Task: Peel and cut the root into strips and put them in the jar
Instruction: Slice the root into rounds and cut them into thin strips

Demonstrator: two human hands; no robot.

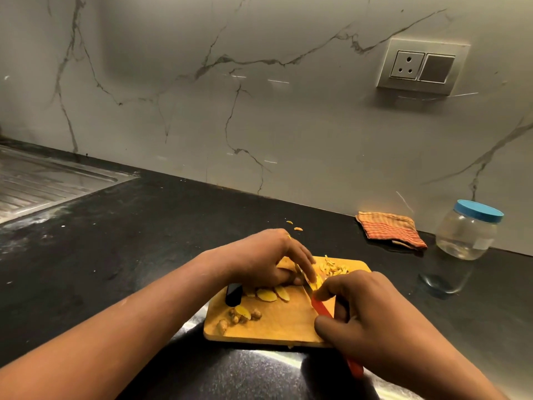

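On the wooden cutting board [277, 324] my left hand [268, 261] holds down a yellow root slice [317, 281] with its fingertips. My right hand [363, 316] grips a red-handled knife [323, 308], its blade against that slice. Flat yellow slices [271, 294] lie in the middle of the board. A heap of cut strips [333, 268] sits at the far right corner. Knobbly unpeeled root bits [242, 316] lie near the front left. The clear jar [467, 232] with a blue lid stands closed at the right, apart from the board.
A black object [233, 294] lies on the board's left edge. A folded orange striped cloth [389, 229] rests by the wall. Two yellow scraps [297, 228] lie on the black counter. A steel sink drainboard [43, 180] is at far left; a wall socket [421, 66] above right.
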